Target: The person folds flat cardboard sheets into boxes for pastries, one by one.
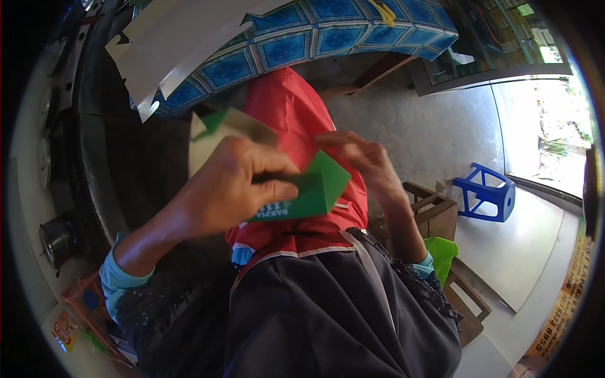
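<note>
My left hand (236, 173) is closed on a partly folded carton, a thin cardboard box blank with a green printed face (309, 192) and a pale inner side (242, 126). Thumb and fingers pinch it near the middle, over my lap. One green panel stands bent up at a corner on the right. Just beyond that corner my right hand (365, 160) hovers, a little blurred, its fingers stretched toward the left. Nothing shows in its grasp. Whether it touches the panel edge is hard to make out. Beneath lies red cloth (283, 94) across my legs.
Flat pale cardboard sheets (176, 44) overhang a table with a blue patterned cover (283, 50). A yellow item (383, 12) lies on it. At right are a blue plastic stool (488, 194) on its side, a wooden frame (435, 214) and a glass cabinet (498, 38).
</note>
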A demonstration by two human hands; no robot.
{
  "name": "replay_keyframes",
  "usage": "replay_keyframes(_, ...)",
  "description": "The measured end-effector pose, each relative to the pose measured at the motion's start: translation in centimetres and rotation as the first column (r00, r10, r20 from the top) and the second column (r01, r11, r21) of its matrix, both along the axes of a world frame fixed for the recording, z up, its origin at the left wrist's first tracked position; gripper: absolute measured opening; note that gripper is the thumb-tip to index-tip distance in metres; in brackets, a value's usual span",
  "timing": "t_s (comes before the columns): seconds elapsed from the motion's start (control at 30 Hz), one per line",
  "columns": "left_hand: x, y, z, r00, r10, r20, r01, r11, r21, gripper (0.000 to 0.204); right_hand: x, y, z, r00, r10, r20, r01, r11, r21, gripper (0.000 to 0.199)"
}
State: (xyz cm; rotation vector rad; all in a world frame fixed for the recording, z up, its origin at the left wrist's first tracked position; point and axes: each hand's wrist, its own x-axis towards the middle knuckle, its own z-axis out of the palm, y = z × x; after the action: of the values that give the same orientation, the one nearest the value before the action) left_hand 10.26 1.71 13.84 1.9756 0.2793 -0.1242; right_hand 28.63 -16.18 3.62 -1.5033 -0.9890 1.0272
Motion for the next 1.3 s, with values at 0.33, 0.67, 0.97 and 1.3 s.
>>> replay_keyframes(0.33,1.4,2.1,-3.2,0.963,0.04,-0.268,-0.173,0.852,-0.494,0.038,0.8,0.4,1.4,0.703,-0.157,-0.694,0.224,0.975,0.006,0.018)
replay_keyframes(0.67,2.6,0.4,-3.6,0.831,0.218,-0.512,-0.486,0.732,-0.477,0.046,0.3,1.4,4.5,0.949,0.035,0.314,-0.113,0.966,0.233,0.023)
replay_keyframes(0.97,3.7,0.7,-5.7,0.865,0.149,-0.479,-0.436,0.697,-0.57,0.043,0.5,1.6,4.1,0.856,0.009,0.516,-0.217,0.914,0.343,0.026)
replay_keyframes(1.3,4.3,0.0,-5.9,0.873,0.181,-0.453,-0.446,0.669,-0.594,0.045,0.4,2.1,1.7,0.916,0.08,0.392,-0.285,0.819,0.498,0.017)
